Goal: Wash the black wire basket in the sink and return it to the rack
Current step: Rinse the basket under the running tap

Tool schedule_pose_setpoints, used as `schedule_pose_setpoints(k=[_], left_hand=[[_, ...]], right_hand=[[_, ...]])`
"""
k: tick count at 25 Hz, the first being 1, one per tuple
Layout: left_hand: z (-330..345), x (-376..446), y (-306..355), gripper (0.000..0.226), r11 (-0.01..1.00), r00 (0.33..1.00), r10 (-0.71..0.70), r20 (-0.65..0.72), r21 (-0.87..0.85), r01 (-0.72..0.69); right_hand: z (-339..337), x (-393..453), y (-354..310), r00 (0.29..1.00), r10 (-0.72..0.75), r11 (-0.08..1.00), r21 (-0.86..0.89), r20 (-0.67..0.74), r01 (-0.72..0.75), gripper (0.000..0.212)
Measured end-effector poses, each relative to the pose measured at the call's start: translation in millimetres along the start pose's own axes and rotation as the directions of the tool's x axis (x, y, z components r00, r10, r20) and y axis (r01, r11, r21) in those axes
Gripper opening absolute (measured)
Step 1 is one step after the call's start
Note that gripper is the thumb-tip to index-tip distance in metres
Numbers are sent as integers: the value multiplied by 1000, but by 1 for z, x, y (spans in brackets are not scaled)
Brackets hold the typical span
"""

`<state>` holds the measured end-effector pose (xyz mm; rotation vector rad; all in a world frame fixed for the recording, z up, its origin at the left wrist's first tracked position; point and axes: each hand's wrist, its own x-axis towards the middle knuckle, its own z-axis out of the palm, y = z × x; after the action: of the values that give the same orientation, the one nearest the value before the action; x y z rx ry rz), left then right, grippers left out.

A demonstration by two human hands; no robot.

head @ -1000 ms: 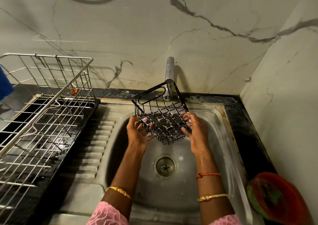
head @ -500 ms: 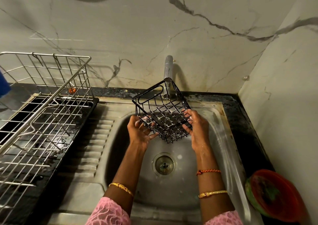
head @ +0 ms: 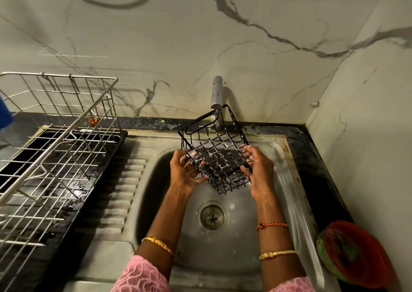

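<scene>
step: rinsing | black wire basket [head: 217,155] tilting under tap [head: 217,93], above sink [head: 296,193] | left hand [head: 186,172] and right hand [head: 258,171] each gripping a side | advice: rotating slowly, wetting every wire, hands clamping firmly

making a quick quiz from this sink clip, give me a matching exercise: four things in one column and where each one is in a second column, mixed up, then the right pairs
Things:
1. black wire basket
2. steel dish rack
3. red bowl
4. drain

Places:
A. on the counter at the sink's right front corner
B. held between both hands, the left hand and the right hand, tilted under the tap
C. at the bottom of the sink basin
D. on the black tray left of the sink

Pairs: 1-B, 2-D, 3-A, 4-C
</scene>
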<state>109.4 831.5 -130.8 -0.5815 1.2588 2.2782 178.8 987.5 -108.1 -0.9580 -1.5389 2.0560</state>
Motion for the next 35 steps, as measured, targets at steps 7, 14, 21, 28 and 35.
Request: schedule_pose_setpoints(k=[7, 14, 21, 28, 35], left_hand=[[14, -1, 7, 29, 990, 999, -29, 38, 137, 24], [24, -1, 10, 41, 978, 1000, -15, 13, 207, 12], [32, -21, 19, 39, 962, 994, -96, -50, 251, 105], [31, -34, 28, 34, 964, 991, -121, -58, 232, 131], [30, -38, 31, 29, 976, 983, -181, 39, 129, 174]], right_hand=[[-10, 9, 10, 998, 43, 998, 41, -52, -41, 24], [-13, 12, 18, 995, 86, 996, 35, -57, -84, 22], [11, 15, 5, 965, 246, 963, -137, 92, -232, 59], [53, 23, -4, 927, 330, 916, -299, 177, -269, 89], [68, 42, -25, 912, 302, 889, -426, 277, -165, 73]])
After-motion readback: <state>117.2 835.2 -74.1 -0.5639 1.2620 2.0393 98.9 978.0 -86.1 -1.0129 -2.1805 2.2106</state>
